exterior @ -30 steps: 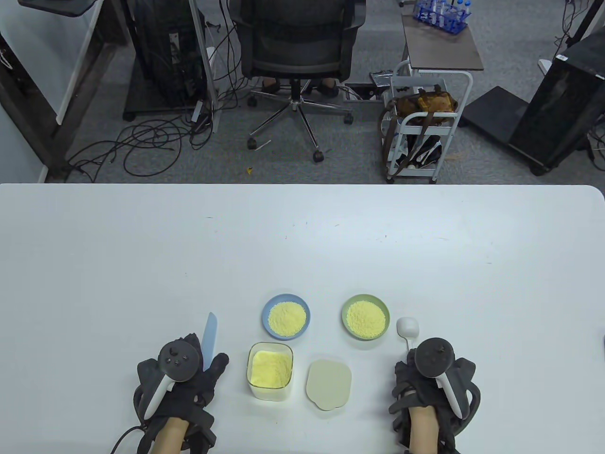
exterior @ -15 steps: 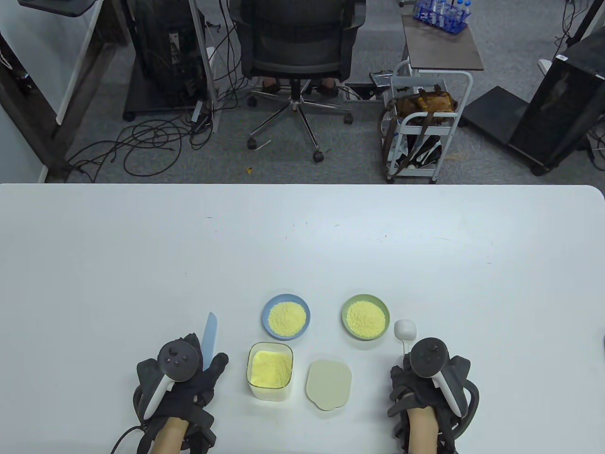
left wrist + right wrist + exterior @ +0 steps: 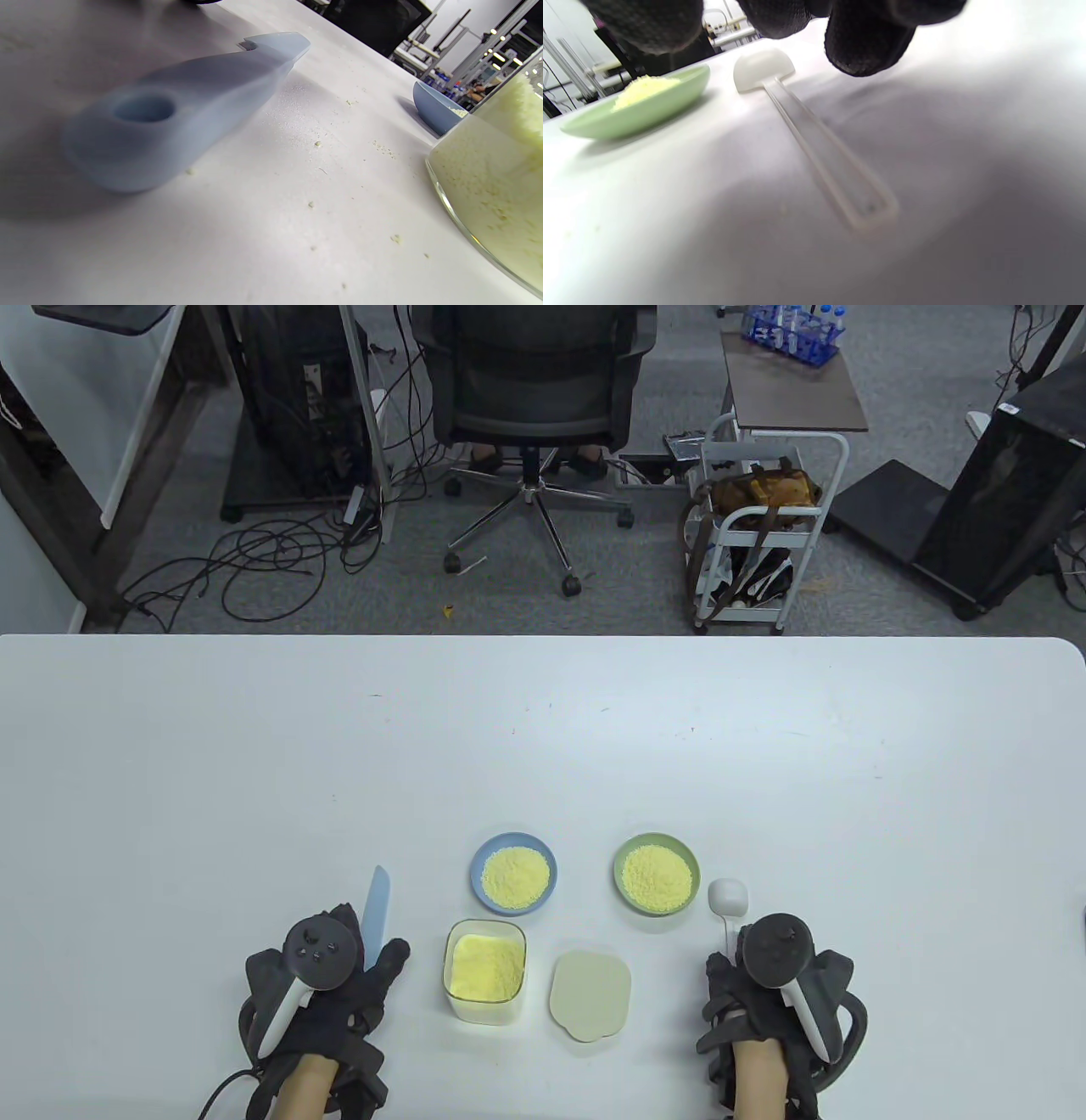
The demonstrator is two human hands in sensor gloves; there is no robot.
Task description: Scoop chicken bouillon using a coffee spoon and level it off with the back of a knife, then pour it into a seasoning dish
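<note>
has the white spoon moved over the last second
Yes. The coffee spoon slid slightly left, toward the green dish, under the right hand.

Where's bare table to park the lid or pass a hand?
Bare: the far table beyond the blue dish and green dish. Crowded: the near strip from knife past container and lid to spoon.

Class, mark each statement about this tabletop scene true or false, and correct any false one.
1. The spoon lies flat on the table. True.
2. The green dish is empty. False: it holds yellow granules.
3. The lid sits on the clear container. False: it lies beside it, and the container is open.
4. The blue dish holds yellow granules. True.
5. The right hand grips the spoon. False: its fingertips are above the handle.
</note>
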